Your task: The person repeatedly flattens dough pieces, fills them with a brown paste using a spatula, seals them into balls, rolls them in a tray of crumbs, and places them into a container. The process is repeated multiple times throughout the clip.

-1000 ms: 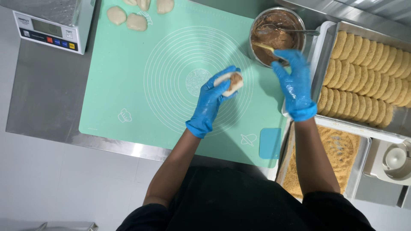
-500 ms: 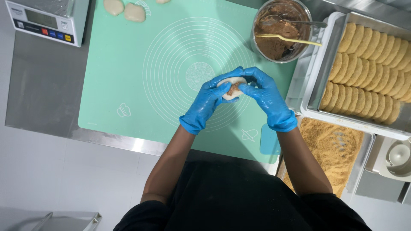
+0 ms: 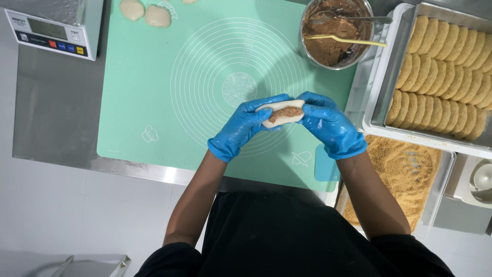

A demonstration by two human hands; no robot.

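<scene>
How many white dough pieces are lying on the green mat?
2 whole ones: dough piece one and dough piece two, side by side at the mat's far left edge. Another peeks in, cut off by the picture.

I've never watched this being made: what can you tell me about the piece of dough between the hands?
The piece of dough is pale, soft-looking and folded into a long, boat-like shape, open along the top, where a strip of brown filling shows. It lies roughly level, held above the green mat. The left hand cups one end and the right hand the other, both in blue gloves.
</scene>
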